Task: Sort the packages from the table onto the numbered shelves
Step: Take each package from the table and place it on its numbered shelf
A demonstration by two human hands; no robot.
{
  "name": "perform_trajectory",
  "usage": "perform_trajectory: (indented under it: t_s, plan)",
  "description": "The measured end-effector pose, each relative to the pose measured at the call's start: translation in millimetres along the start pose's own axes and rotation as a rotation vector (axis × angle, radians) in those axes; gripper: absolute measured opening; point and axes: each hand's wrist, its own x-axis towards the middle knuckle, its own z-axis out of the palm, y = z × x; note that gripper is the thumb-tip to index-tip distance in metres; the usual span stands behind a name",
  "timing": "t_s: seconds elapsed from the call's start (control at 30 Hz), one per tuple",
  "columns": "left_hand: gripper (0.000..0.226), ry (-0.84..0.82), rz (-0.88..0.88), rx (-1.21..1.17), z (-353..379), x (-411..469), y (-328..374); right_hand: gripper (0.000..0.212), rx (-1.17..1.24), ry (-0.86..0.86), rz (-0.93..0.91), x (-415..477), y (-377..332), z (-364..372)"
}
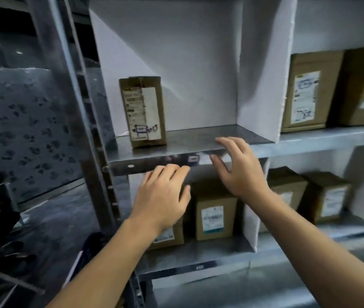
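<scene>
Pkg [142,112] stands upright on the metal shelf [198,141], left end, label out. Both hands empty, fingers loosely spread: left hand [163,196] just below the shelf lip, right hand [241,167] at it. Check pkg no. vs shelf tag [192,158] — don't nudge it leaving.

left hand [162,196]: extended, fingers relaxed | right hand [239,167]: extended, fingers spread

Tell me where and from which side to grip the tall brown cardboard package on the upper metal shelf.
Probably its left and right sides near mid-height, from the open front: the tall brown cardboard package stands upright, label forward, nothing beside it.
</scene>
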Motion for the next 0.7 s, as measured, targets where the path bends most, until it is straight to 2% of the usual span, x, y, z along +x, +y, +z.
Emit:
perform_trajectory:
  t_s: [0.17, 0.27, 0.53, 0.7]
  plan:
    - [0.043, -0.088, 0.163, -0.112, 53.6, 17.6, 101.5, 0.039, -0.38, -0.035, 0.041, -80.7, 87.0, -62.4]
    - [0.043, -0.141, 0.251, -0.177, 94.2, 33.1, 177.5, 0.038, -0.54, -0.109, 0.203, -126.1, 140.9, -117.0]
    - [0.046, -0.366, 0.467, -0.28, 197.3, 52.1, 412.3, 0.044, -0.876, -0.435, 0.596, -255.4, 263.7, -301.0]
    - [0.047, -0.426, 0.595, -0.372, 233.9, 55.7, 551.7, 0.04, -0.964, -0.428, 0.766, -316.6, 312.2, -399.2]
